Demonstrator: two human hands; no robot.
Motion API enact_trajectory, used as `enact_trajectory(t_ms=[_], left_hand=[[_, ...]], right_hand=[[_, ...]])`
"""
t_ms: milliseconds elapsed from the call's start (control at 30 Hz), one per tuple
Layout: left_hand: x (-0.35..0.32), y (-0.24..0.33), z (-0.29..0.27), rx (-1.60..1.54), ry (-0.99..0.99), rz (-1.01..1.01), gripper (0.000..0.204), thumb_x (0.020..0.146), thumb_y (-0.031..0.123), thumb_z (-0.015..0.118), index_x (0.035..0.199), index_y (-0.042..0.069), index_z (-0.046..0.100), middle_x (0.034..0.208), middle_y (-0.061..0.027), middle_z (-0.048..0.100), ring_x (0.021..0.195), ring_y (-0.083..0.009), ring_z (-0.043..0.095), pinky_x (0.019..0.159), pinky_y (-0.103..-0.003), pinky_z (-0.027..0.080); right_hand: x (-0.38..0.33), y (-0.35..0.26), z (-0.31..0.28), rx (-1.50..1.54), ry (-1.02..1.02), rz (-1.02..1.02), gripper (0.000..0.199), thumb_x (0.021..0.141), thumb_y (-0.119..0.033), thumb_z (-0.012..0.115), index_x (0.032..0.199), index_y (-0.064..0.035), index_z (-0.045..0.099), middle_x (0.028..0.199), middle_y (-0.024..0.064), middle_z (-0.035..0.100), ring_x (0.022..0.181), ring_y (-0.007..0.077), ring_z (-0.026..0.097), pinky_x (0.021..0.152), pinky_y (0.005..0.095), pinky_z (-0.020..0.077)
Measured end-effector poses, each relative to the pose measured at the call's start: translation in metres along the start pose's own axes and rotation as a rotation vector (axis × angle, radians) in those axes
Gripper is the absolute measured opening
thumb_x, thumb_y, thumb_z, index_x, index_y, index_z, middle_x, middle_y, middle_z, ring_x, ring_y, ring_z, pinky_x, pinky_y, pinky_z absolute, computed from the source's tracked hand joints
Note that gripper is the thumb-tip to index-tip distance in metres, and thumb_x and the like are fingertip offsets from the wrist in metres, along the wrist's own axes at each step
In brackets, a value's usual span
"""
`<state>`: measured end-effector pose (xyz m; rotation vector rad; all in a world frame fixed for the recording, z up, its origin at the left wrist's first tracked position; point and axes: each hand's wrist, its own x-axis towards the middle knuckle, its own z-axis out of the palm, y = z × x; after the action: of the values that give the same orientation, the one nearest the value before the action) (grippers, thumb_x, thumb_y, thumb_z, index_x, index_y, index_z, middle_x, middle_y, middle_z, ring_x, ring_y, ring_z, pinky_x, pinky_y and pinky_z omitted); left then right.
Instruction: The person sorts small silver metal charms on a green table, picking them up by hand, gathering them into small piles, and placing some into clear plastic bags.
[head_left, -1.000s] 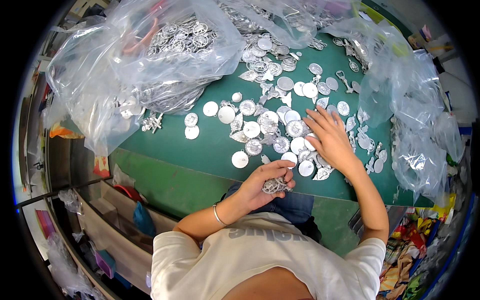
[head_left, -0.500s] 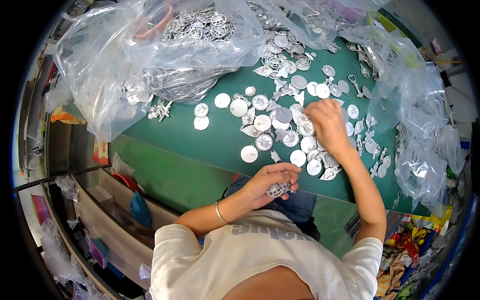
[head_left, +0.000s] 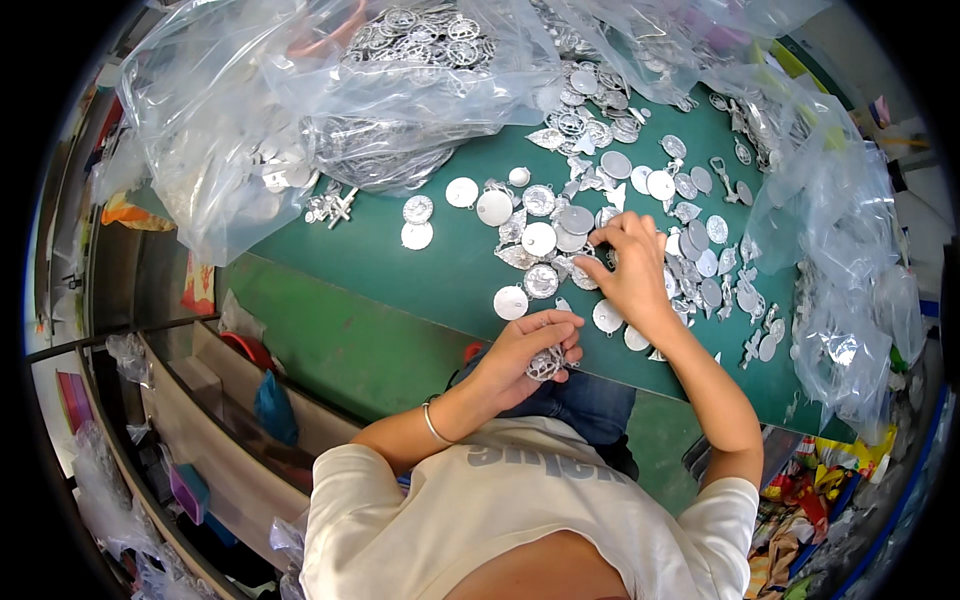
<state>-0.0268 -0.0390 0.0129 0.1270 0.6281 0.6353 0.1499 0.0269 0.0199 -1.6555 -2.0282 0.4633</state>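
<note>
Close to my body, just off the table's near edge, my left hand (head_left: pixel 525 358) is closed around several silver openwork pendants (head_left: pixel 546 364); the fingers partly cover them. My right hand (head_left: pixel 638 280) hovers over the scattered pile, thumb and forefinger apart. Beneath its fingertips lies a silver medallion, partly hidden by the thumb. To the left of that hand are round silver pendants, among them a plain white-faced disc (head_left: pixel 539 239) and a relief medallion (head_left: pixel 541 281). More discs lie under and to the right of the wrist.
On the green table (head_left: pixel 390 285), a clear plastic bag (head_left: pixel 400 150) full of openwork pendants sits at the back left. A small heap of cross pendants (head_left: pixel 338 207) lies beside it. Another plastic bag (head_left: pixel 850 290) hangs over the right edge. Drawers (head_left: pixel 230 420) stand at lower left.
My right hand has shifted slightly left and toward me, and its thumb and forefinger have spread. My left hand has turned a little, showing more of the pendants. The view has shifted slightly.
</note>
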Motion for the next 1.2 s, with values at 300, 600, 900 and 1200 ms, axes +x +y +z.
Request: enact_trajectory(t_ms=[300,600,900,1200], left_hand=[[0.000,0.007,0.002,-0.050,0.049,0.101,0.030,0.090,0.016,0.055,0.118,0.006,0.053,0.111,-0.0059,0.058,0.097,-0.0171,0.057,0.067,-0.030,0.052],[0.004,0.018,0.016,0.108,0.013,-0.009,0.030,0.092,0.031,0.051,0.108,0.006,0.058,0.086,-0.0040,0.062,0.077,-0.0134,0.062,0.054,-0.027,0.053],[-0.007,0.208,0.081,0.134,0.123,0.956,0.022,0.088,0.013,0.054,0.108,0.003,0.051,0.086,-0.0073,0.060,0.078,-0.0175,0.059,0.067,-0.031,0.053],[0.036,0.299,0.062,0.571,0.378,1.337,0.025,0.086,-0.001,0.047,0.110,-0.007,0.052,0.107,-0.0130,0.056,0.097,-0.0212,0.056,0.088,-0.035,0.047]], right_hand=[[-0.008,0.003,-0.040,0.352,0.146,0.103,0.010,0.077,-0.001,0.064,0.085,-0.0008,0.059,0.069,0.0024,0.058,0.063,0.0100,0.052,0.058,0.0249,0.0401],[-0.047,-0.043,-0.040,0.259,0.026,-0.156,0.013,0.077,-0.002,0.062,0.090,0.0007,0.062,0.085,0.0100,0.060,0.082,0.0214,0.054,0.074,0.0299,0.0419],[-0.064,-0.027,-0.050,0.546,-0.202,0.042,0.013,0.080,0.001,0.058,0.093,0.0021,0.061,0.082,0.0099,0.060,0.070,0.0188,0.056,0.062,0.0267,0.0433],[-0.072,-0.020,-0.055,0.461,-0.228,-0.007,0.011,0.081,0.000,0.058,0.091,0.0023,0.061,0.079,0.0105,0.058,0.073,0.0198,0.057,0.065,0.0268,0.0437]])
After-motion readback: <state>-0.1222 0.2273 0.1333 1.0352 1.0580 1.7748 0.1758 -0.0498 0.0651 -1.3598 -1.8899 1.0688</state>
